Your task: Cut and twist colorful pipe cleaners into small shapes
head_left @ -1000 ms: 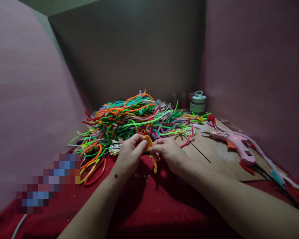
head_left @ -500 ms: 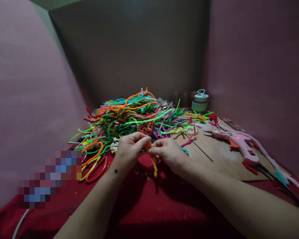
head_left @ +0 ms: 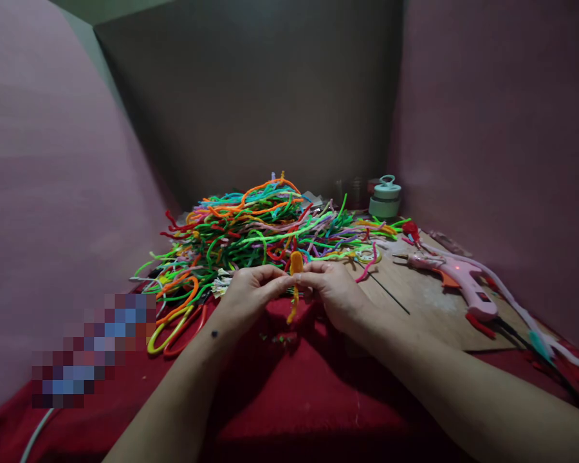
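Note:
Between my two hands, over the red cloth, is an orange-yellow pipe cleaner [head_left: 296,262] with a folded loop standing up above the fingertips and a tail hanging below. My left hand [head_left: 255,289] pinches it from the left with thumb and fingers. From the right, my right hand [head_left: 335,292] grips it at the same spot, the thumbs almost touching. Just behind the hands lies a large heap of coloured pipe cleaners [head_left: 241,238]. A bunch of small white stamens or tips [head_left: 220,283] sits beside my left hand.
On the right, a pink glue gun [head_left: 456,276] with a lit red light rests on a wooden board [head_left: 367,328]. Scissors with red and yellow handles [head_left: 174,334] lie at left. A pale green lidded container [head_left: 385,198] stands at the back. Red cloth [head_left: 289,399] covers the table.
The orange-yellow pipe cleaner has been turned so its folded loop now stands upright above the fingers. Both hands have shifted only slightly, and the tail hangs a little higher and further left.

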`<state>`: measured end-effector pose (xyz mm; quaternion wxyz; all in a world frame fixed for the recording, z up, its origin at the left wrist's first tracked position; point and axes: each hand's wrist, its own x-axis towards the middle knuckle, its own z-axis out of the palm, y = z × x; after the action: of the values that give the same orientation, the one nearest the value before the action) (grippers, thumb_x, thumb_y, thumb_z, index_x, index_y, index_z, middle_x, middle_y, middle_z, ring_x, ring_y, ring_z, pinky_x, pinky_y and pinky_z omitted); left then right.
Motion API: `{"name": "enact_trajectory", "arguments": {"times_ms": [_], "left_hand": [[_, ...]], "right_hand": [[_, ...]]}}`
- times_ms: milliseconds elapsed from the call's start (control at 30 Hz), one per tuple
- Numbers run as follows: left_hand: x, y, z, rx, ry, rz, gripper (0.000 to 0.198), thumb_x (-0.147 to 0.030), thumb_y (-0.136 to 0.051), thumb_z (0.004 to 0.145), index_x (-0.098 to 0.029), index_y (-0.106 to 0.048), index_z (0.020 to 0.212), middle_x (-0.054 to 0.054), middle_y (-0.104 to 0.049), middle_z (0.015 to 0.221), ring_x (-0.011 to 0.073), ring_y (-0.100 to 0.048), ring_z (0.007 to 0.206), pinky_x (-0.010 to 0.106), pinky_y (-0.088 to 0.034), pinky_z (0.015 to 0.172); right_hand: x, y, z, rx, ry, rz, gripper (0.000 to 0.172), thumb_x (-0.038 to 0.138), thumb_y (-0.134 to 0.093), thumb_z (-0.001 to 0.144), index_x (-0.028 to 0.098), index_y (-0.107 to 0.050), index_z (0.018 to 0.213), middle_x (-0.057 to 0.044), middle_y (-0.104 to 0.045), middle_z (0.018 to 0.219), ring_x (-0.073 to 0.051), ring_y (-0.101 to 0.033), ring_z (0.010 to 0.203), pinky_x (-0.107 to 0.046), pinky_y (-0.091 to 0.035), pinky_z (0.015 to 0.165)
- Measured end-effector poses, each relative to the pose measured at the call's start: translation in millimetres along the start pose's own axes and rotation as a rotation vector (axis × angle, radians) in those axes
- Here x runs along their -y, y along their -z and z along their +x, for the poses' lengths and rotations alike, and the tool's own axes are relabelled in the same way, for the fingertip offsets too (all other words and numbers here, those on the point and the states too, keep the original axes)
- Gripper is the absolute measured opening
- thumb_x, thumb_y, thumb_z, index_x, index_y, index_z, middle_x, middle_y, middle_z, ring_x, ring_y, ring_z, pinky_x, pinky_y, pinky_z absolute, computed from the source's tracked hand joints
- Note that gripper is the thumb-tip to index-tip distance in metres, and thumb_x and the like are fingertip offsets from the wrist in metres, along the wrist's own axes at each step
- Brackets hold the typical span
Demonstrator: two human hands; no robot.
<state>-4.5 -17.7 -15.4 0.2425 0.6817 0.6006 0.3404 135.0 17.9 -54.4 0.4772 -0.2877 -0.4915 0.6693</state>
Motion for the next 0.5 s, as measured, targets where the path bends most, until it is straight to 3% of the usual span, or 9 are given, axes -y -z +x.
{"name": "enact_trajectory", "arguments": {"times_ms": [233, 333, 500], "left_hand": [[4.5, -0.5, -1.3, -0.056, -0.054, 0.056, 0.023, -0.036, -0.057, 0.072, -0.015, -0.065, 0.069, 0.0, -0.061, 0.062, 0.0119, -0.051, 0.057, 0.022, -0.037, 0.054], [5.0, -5.0, -3.9, -0.146, -0.113, 0.162, 0.019, -0.034, -0.058, 0.072, -0.017, -0.063, 0.064, 0.0, -0.061, 0.061, 0.0121, -0.051, 0.057, 0.022, -0.037, 0.055], [-1.1, -20.2, -12.4, -0.303, -0.218, 0.306, 0.017, -0.031, -0.058, 0.073, -0.018, -0.061, 0.061, 0.002, -0.063, 0.064, 0.0144, -0.053, 0.062, 0.025, -0.037, 0.061]], "right_hand": [[-1.9, -1.2, 0.7, 0.022, -0.004, -0.186, 0.009, 0.019, -0.056, 0.061, 0.014, -0.052, 0.055, 0.004, -0.047, 0.047, -0.006, -0.038, 0.043, -0.022, -0.026, 0.043], [-3.0, 0.5, 1.5, -0.018, 0.013, -0.316, 0.009, 0.019, -0.055, 0.062, 0.014, -0.052, 0.054, 0.005, -0.045, 0.046, -0.006, -0.035, 0.043, -0.022, -0.022, 0.042], [-4.4, 2.2, 3.6, -0.042, 0.035, -0.171, 0.01, 0.017, -0.055, 0.059, 0.015, -0.05, 0.051, 0.006, -0.046, 0.045, -0.006, -0.037, 0.043, -0.022, -0.027, 0.044]]}}
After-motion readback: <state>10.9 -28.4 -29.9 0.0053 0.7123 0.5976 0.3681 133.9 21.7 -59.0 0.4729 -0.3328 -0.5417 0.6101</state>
